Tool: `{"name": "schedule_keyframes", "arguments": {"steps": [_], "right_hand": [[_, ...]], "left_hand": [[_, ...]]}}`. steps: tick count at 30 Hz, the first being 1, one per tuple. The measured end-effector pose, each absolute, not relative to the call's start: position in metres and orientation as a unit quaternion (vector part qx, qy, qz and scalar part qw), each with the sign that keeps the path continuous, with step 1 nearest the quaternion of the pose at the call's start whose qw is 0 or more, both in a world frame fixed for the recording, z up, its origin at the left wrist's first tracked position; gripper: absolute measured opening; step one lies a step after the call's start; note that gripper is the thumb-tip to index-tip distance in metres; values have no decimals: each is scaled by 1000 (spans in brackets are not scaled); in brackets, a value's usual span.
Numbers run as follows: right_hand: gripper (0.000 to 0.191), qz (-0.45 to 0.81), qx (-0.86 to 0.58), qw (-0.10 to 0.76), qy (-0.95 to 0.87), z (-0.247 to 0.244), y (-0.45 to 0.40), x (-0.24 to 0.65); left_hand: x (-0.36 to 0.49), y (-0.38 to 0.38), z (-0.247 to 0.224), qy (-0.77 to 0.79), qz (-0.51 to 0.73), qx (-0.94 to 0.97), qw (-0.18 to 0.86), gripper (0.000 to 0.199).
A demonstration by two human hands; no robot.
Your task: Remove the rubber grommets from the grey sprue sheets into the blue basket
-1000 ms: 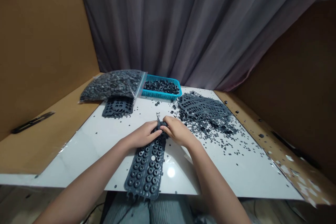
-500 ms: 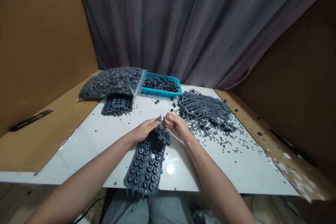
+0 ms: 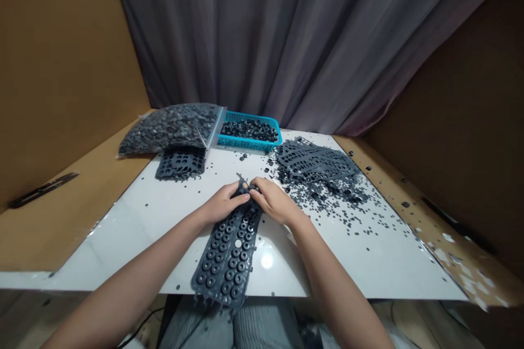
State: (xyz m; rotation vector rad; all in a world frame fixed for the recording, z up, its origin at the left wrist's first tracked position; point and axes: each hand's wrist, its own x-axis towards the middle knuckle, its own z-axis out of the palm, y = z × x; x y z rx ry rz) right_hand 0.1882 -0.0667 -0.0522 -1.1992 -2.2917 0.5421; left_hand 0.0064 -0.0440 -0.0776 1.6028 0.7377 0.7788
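A dark rubber sheet [image 3: 224,259] with rows of raised rings lies at the front middle of the white table, its near end over the edge. My left hand [image 3: 224,203] pinches its far end from the left, thumb on top. My right hand [image 3: 272,200] closes on the same end from the right, fingers curled over it. A torn strip of the sheet sticks up between the hands. One round hole shows in the sheet. What lies under my fingertips is hidden.
A clear bag of dark pieces [image 3: 172,128] rests on stacked sheets [image 3: 180,163] at the back left. Beside it stands a blue basket [image 3: 249,145] of dark parts. Perforated sheets [image 3: 315,161] and scattered bits lie right. A black cutter [image 3: 43,190] lies far left.
My right hand has come down onto the sheet's far end, where its fingers were raised just off it. My left thumb now lies flatter across the sheet.
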Motion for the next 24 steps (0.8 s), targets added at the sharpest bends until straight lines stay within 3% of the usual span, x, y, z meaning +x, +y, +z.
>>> {"name": "schedule_keyframes", "arguments": {"steps": [6, 11, 16, 21, 24], "right_hand": [[16, 191, -423, 243, -852, -54, -67, 185], [25, 439, -387, 390, -711, -68, -62, 178], [34, 619, -317, 515, -502, -80, -54, 175], [33, 565, -303, 570, -513, -75, -40, 188], [34, 433, -422, 508, -613, -67, -8, 200]], "left_hand": [[5, -43, -76, 323, 301, 724, 531, 29], [8, -47, -83, 304, 306, 565, 704, 32], [13, -50, -88, 297, 347, 446, 770, 35], [11, -45, -84, 350, 369, 454, 731, 34], [4, -41, -77, 379, 365, 448, 722, 34]]}}
